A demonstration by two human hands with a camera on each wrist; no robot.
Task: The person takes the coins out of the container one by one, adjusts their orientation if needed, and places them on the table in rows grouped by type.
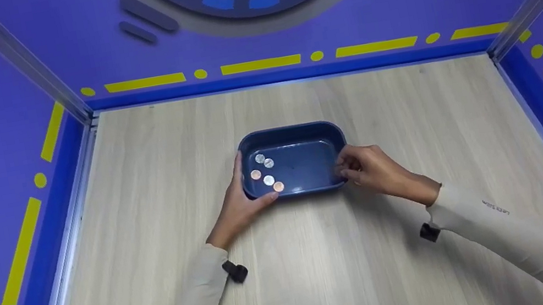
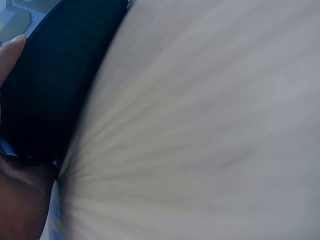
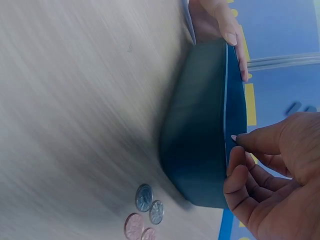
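A dark blue rounded rectangular box [image 1: 307,165] stands open-topped on the table. My left hand [image 1: 244,202] grips its near left corner, the thumb along the front rim and fingers against the left side. Several silver coins [image 1: 269,180] and copper coins [image 1: 279,187] lie in the box's left part. At the right rim, my right hand [image 1: 375,168] has curled fingers, with the tips slightly blurred just inside the box. Whether a coin is between the thumb and fingertips cannot be made out. In the right wrist view, silver coins [image 3: 144,197] and copper coins [image 3: 134,226] lie on the table beside the box.
The pale wood-grain table [image 1: 293,277] is enclosed by a blue back wall [image 1: 258,43] and side walls with yellow markings. Metal posts [image 1: 68,107] stand at the back corners. A small black device sits at each wrist.
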